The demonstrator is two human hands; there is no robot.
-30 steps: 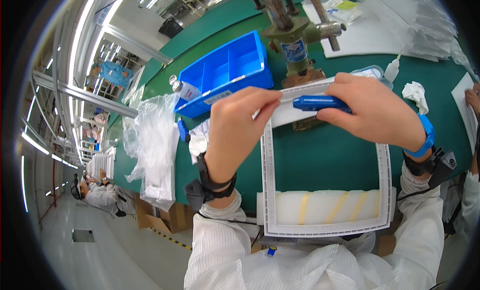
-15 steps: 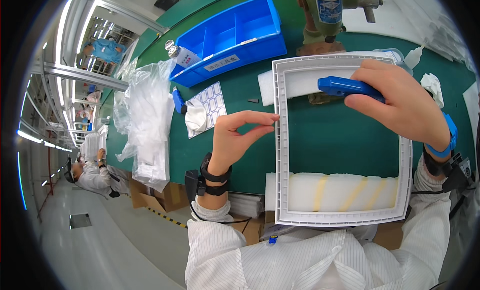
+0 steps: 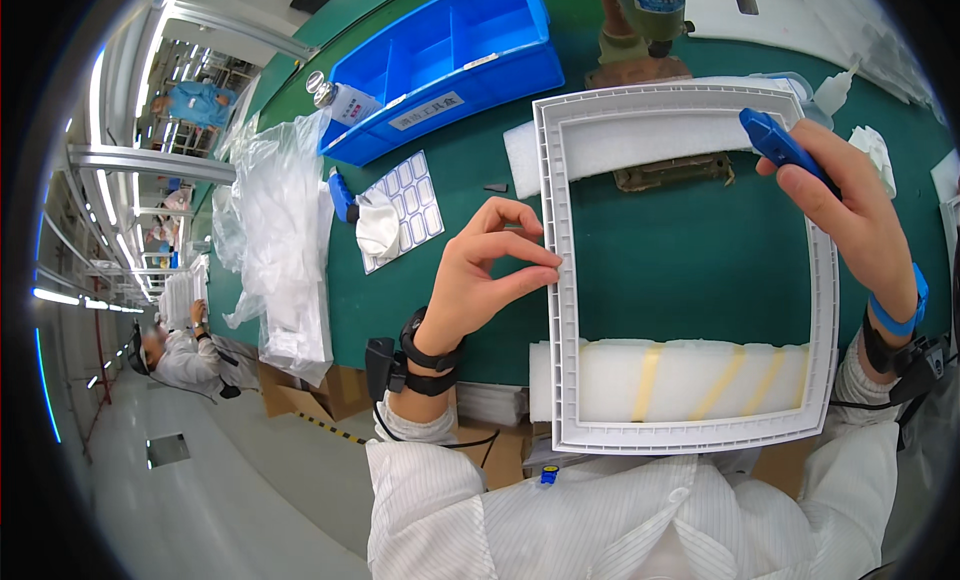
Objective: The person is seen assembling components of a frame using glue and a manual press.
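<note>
A white rectangular plastic frame [image 3: 565, 330] with a ribbed rim lies before me, its near and far sides over white foam pieces. At the middle of its left side, the thumb and index finger of my left hand [image 3: 490, 265] pinch the edge. My right hand [image 3: 850, 195] is wrapped round a blue utility knife [image 3: 775, 140], held above the frame's upper right corner. Its blade cannot be made out. The near foam block [image 3: 690, 380] carries yellow tape strips; the far foam strip [image 3: 525, 160] sticks out past the frame's left side.
At the back stands a blue divided bin [image 3: 490, 75] with a bottle [image 3: 345, 102] by its left end. A green metal machine [image 3: 640, 30] rises behind the frame. Left lie a label sheet [image 3: 420, 205], a white cloth [image 3: 378, 228], a blue tool [image 3: 341, 195] and plastic-wrapped parts [image 3: 295, 270].
My right hand has moved right with the knife, from over the frame's opening to its upper right corner. My left hand stays at the left edge, its pinch slightly lower.
</note>
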